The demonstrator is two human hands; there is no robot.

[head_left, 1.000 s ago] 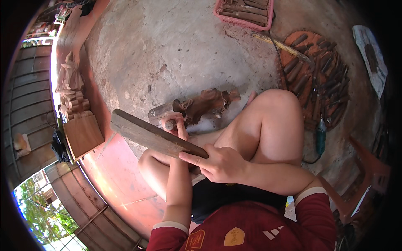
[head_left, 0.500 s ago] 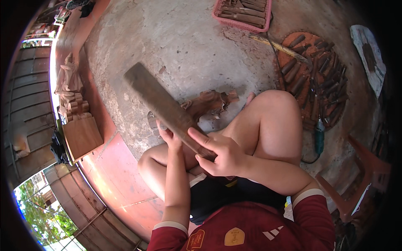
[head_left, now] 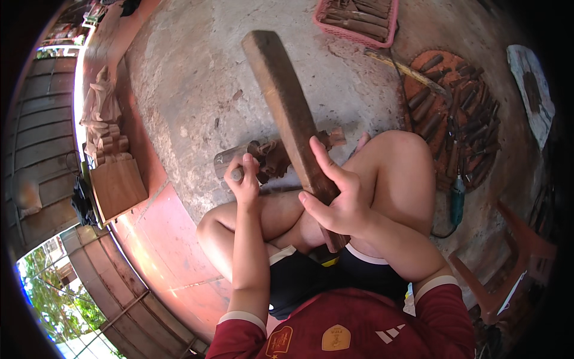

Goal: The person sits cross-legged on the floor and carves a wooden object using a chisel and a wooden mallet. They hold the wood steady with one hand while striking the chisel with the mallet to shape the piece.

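My right hand (head_left: pixel 341 200) is wrapped round the lower part of a long, square-edged wooden mallet (head_left: pixel 284 99). The mallet is raised and slants toward the far left, crossing in front of part of a carved piece of wood (head_left: pixel 275 157) on the floor. Closed in a fist at the near left end of that carving, my left hand (head_left: pixel 244 190) grips a chisel (head_left: pixel 237 174). Only the round butt of the chisel's handle shows; its blade is hidden. The carving is dark brown, with a smooth rounded left end and a rough, hollowed middle.
At the right, many carving tools (head_left: pixel 427 113) lie on a round reddish mat, with a hammer (head_left: pixel 412 73) across its edge and a teal power tool (head_left: pixel 457 200) beside it. A pink basket (head_left: pixel 391 27) holds wood pieces. A carved figure (head_left: pixel 101 99) stands left.
My right hand has swung the mallet upward and to the right, so it points more away from me. More of the carving's left end and the chisel's butt now shows.
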